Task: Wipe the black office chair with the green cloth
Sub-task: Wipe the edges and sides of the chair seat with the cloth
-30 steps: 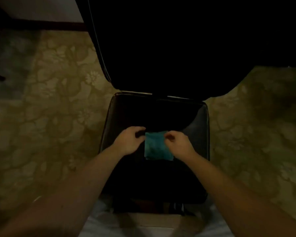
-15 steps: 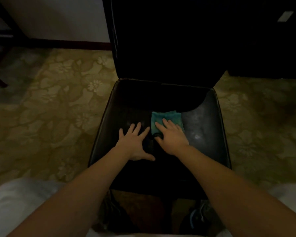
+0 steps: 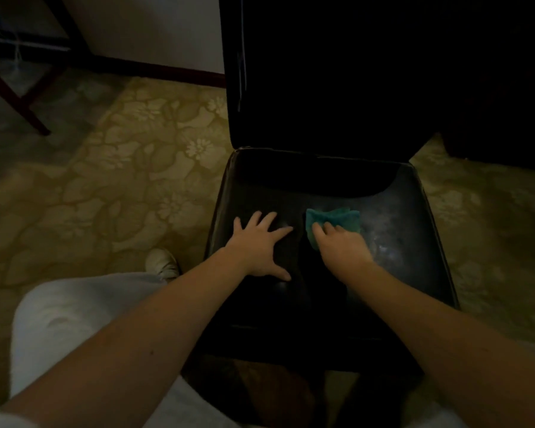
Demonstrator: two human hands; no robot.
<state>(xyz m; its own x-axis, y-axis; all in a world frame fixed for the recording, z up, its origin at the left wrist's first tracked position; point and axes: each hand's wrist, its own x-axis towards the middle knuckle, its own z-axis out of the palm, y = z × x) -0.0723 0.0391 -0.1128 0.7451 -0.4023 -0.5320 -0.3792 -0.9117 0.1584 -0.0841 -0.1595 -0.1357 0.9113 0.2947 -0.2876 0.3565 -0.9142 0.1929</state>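
Observation:
The black office chair's seat (image 3: 399, 242) lies right below me, with its tall backrest (image 3: 322, 88) rising behind. A small green cloth (image 3: 342, 217) lies bunched on the middle of the seat. My right hand (image 3: 342, 247) presses down on the cloth's near half, fingers pointing up and to the left. Left of the cloth, my left hand (image 3: 261, 242) rests flat on the seat, fingers spread and holding nothing. A dusty grey patch shows on the seat just right of the cloth.
A floral beige carpet (image 3: 121, 186) surrounds the chair. Dark wooden furniture legs (image 3: 19, 97) stand at the far left by the wall. My light trouser leg (image 3: 74, 329) and a shoe (image 3: 162, 262) are left of the seat. A dark mass (image 3: 501, 103) is at the back right.
Both hands pinched the cloth a second ago, then the left let go and went flat on the seat. My right hand has slid the cloth slightly right, bunching it. The view has drawn closer.

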